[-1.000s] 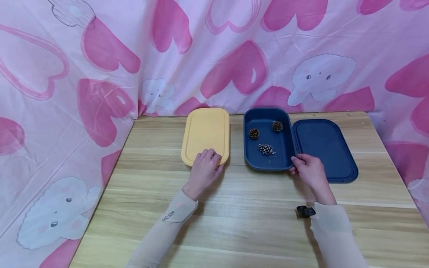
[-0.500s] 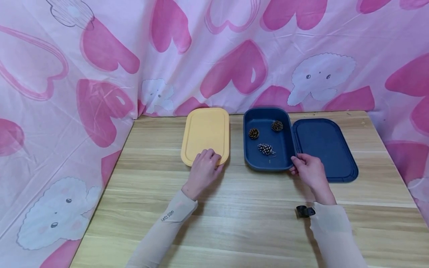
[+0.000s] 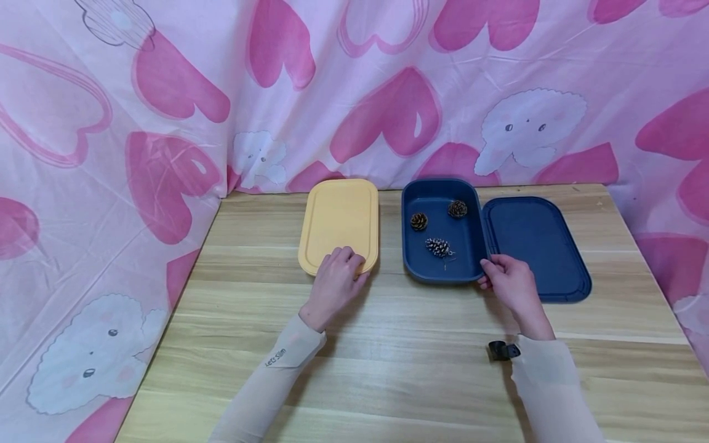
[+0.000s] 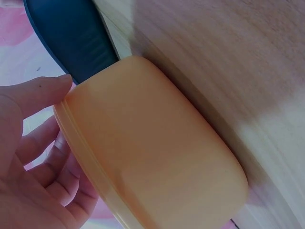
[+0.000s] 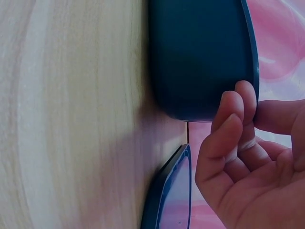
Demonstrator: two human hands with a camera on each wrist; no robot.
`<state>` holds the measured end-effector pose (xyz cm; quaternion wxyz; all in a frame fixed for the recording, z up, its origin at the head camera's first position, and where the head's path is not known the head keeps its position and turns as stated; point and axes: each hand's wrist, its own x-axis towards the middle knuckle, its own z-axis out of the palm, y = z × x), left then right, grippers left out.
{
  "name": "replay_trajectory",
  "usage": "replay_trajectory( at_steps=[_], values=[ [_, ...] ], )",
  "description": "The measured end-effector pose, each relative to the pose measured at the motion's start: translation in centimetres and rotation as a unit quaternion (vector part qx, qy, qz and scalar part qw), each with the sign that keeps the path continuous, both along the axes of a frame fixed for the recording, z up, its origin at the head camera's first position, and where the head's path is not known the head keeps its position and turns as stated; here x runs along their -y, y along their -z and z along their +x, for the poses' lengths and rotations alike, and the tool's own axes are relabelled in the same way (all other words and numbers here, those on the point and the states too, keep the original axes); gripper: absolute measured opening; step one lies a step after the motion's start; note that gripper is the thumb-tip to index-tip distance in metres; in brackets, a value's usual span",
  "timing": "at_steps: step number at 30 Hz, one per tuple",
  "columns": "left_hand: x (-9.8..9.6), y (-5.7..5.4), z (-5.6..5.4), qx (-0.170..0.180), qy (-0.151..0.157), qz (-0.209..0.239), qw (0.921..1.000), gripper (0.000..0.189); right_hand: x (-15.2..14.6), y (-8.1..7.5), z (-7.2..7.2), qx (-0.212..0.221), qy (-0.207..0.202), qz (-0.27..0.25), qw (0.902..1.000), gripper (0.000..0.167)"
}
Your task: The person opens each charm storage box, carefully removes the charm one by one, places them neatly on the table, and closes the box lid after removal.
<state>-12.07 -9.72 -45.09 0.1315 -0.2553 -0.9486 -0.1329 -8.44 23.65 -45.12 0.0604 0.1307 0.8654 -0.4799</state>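
Observation:
A yellow lidded box (image 3: 339, 215) stands on the table, left of a dark blue box (image 3: 443, 278). My left hand (image 3: 335, 277) grips the near right corner of the yellow lid, with the thumb at the rim and the fingers bent over the top. In the left wrist view the thumb (image 4: 45, 93) meets the lid's edge. My right hand (image 3: 512, 280) pinches the near right corner of the blue box, fingertips (image 5: 228, 102) against its outer wall. Inside the uncovered blue box lie three pine cones: one at left (image 3: 418, 221), one at right (image 3: 457, 209) and a pale-tipped one (image 3: 438, 247) nearer me.
Right of the blue box its dark blue lid (image 3: 537, 246) lies flat on the wooden table (image 3: 399, 369). A black clip-like piece (image 3: 503, 351) sits by the right sleeve cuff. Behind and left of the table hangs a pink curtain (image 3: 388, 37) with hearts.

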Motion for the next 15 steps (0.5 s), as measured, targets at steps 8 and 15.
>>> replay_trajectory(
  at_steps=[8,15],
  values=[
    [-0.03,-0.14,0.01,0.014,-0.002,0.010,0.9998,0.022,-0.04,0.17,0.06,0.001,0.001,-0.003,1.0000,0.047],
    [-0.04,-0.50,0.06,0.035,0.000,0.021,0.9991,0.023,-0.03,0.23,0.09,0.006,0.002,-0.006,1.0000,0.048]
  ],
)
